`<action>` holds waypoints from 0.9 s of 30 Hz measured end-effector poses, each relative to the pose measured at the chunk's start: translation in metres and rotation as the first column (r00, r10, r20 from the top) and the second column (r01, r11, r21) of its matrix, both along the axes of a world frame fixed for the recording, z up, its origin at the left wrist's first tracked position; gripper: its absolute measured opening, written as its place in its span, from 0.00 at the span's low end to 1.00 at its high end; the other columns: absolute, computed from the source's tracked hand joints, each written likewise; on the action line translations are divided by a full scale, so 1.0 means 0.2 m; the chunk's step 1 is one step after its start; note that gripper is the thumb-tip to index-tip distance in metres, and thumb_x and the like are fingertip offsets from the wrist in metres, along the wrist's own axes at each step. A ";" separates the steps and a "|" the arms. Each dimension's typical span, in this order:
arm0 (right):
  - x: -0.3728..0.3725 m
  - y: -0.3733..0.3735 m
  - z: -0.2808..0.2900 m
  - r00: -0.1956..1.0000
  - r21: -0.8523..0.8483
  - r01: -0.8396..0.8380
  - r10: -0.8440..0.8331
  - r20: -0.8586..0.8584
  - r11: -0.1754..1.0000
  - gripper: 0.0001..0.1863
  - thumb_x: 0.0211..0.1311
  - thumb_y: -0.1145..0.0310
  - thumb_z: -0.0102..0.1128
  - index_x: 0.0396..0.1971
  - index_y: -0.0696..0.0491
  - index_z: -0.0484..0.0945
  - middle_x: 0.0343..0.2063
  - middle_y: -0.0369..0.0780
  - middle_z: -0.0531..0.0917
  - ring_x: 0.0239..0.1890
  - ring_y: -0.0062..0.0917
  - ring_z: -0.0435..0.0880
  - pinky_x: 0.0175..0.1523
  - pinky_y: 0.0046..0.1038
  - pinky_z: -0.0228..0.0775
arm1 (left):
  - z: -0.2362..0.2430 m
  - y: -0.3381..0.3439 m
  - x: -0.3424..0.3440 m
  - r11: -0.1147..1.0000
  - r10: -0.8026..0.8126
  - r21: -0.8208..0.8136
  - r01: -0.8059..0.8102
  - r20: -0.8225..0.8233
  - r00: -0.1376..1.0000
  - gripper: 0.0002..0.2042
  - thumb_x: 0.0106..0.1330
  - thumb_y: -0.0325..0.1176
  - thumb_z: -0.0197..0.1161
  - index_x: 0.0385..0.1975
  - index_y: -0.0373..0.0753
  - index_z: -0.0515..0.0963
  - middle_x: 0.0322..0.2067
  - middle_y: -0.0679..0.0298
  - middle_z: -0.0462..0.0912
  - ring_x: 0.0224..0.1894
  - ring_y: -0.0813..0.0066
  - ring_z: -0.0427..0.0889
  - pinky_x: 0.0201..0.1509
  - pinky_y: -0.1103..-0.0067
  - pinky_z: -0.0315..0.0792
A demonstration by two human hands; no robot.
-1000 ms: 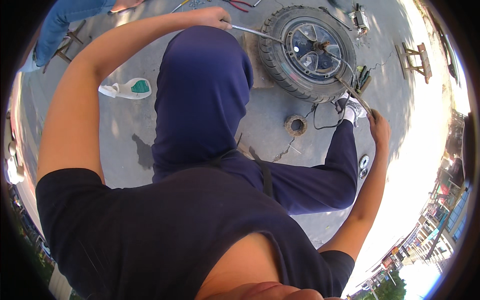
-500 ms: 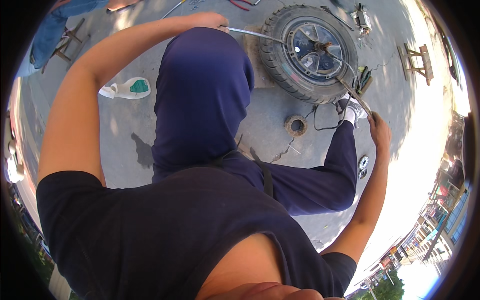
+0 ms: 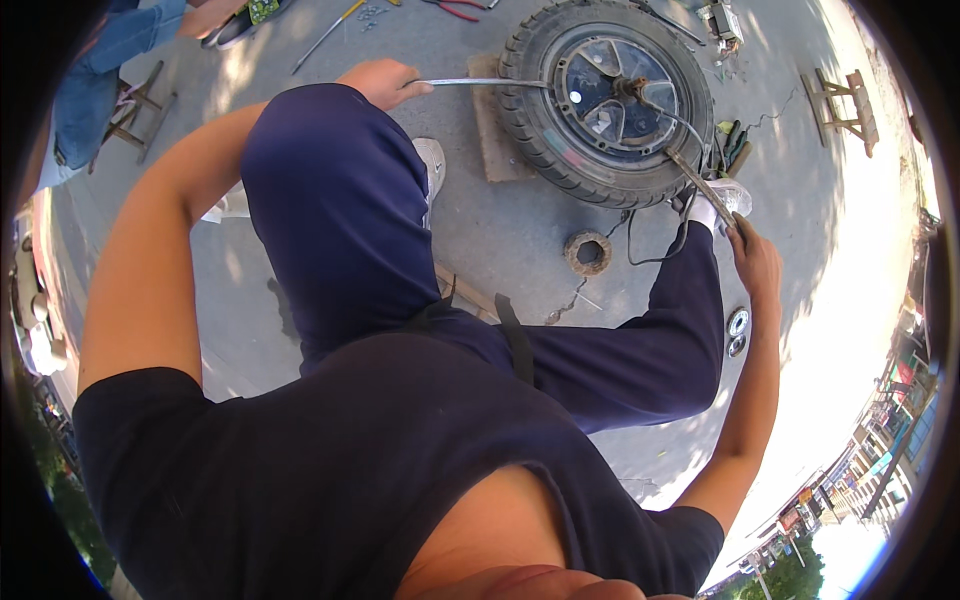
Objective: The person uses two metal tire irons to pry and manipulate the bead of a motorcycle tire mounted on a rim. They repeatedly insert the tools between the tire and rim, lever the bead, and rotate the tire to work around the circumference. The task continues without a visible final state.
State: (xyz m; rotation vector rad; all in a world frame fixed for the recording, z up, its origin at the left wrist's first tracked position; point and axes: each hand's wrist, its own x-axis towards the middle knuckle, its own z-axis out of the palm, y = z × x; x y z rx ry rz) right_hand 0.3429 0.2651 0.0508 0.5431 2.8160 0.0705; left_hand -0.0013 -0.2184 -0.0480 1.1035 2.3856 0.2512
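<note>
A wheel with a black treaded tyre (image 3: 540,140) and a dark metal hub (image 3: 627,90) lies flat on the ground ahead of me. My left hand (image 3: 385,83) is closed on the outer end of a slim silver tyre lever (image 3: 465,83), whose far end meets the rim's left side. On the right, my right hand (image 3: 755,262) grips a brown, rusty tyre lever (image 3: 700,183) that reaches the rim's lower right. Both tips are too small to make out at the tyre's edge. A dark cable (image 3: 665,258) loops beside the wheel.
A wooden board (image 3: 500,150) lies partly under the wheel, with a brown ring (image 3: 587,252) nearby. Pliers (image 3: 452,10) and a screwdriver (image 3: 330,35) lie far left. A small stool (image 3: 845,110) stands right. Another person's jean-clad leg (image 3: 100,90) is at upper left.
My left hand and the outer end of its lever have swung nearer me and leftward, so the lever lies almost level. My left knee has shifted left, uncovering a shoe. The right hand keeps its grip.
</note>
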 end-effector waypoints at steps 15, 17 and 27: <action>0.03 0.03 -0.03 0.999 0.065 -0.008 0.010 -0.040 0.998 0.20 0.65 0.47 0.52 0.52 0.39 0.79 0.24 0.46 0.82 0.29 0.43 0.81 0.32 0.42 0.68 | -0.09 0.00 0.01 1.000 -0.003 0.007 0.004 -0.079 0.997 0.24 0.71 0.53 0.48 0.31 0.34 0.76 0.26 0.47 0.78 0.32 0.44 0.77 0.37 0.58 0.69; 0.02 0.02 -0.03 0.998 0.074 -0.022 0.026 -0.049 0.997 0.20 0.64 0.47 0.53 0.51 0.39 0.79 0.24 0.46 0.82 0.28 0.43 0.81 0.31 0.41 0.68 | -0.12 -0.02 0.02 1.000 0.007 -0.017 -0.008 -0.077 0.997 0.23 0.71 0.53 0.48 0.32 0.35 0.76 0.26 0.47 0.78 0.33 0.44 0.77 0.37 0.58 0.69; 0.05 0.00 -0.03 0.998 0.056 0.005 -0.002 -0.063 0.998 0.19 0.64 0.48 0.52 0.48 0.42 0.80 0.26 0.46 0.83 0.31 0.43 0.82 0.34 0.43 0.71 | -0.28 -0.07 0.06 0.999 0.046 0.026 -0.044 -0.089 0.995 0.22 0.71 0.52 0.47 0.35 0.36 0.75 0.28 0.45 0.79 0.34 0.42 0.78 0.38 0.57 0.69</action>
